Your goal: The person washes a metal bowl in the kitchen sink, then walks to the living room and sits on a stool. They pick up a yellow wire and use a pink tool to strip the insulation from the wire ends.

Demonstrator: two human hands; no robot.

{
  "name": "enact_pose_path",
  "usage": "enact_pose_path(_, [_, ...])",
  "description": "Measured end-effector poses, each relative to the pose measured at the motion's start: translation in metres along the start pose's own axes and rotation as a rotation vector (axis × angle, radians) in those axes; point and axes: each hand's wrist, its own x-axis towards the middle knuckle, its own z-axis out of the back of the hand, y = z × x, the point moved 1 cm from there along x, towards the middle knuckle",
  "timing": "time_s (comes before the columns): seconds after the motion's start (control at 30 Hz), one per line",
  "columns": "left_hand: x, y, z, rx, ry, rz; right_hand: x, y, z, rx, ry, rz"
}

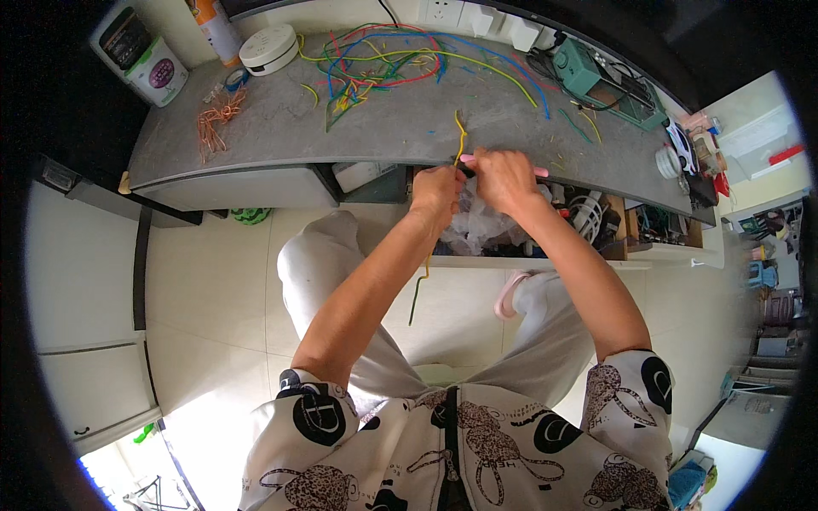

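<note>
At the front edge of the grey worktop, my left hand point(437, 191) is closed around a yellow wire point(461, 137). One end of the wire stands up over the worktop; below the hand hangs a yellow and green length point(415, 300). Close on its right, my right hand point(505, 179) grips a pink-handled tool point(540, 172), its dark head beside the wire; its kind is mostly hidden by the fingers. Behind both hands lies a loose tangle of red, blue, green and yellow wires point(383, 57). A bundle of bare copper wire point(217, 121) rests at the left.
Under my hands a drawer point(549, 262) stands open, holding a clear plastic bag point(476, 223) and a white coiled cable point(586, 214). A green metal device point(607, 83) sits at the back right. A white round device point(268, 50) and blue tape point(236, 79) are at back left.
</note>
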Motion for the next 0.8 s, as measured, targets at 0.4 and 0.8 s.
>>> enact_pose_path(0.4, [-0.003, -0.008, -0.002, -0.052, 0.024, -0.007, 0.008, -0.007, -0.001, 0.028, -0.046, 0.029])
enact_pose_path(0.8, [0.007, -0.016, 0.003, -0.095, -0.016, -0.019, 0.031, -0.008, -0.003, -0.007, -0.065, 0.094])
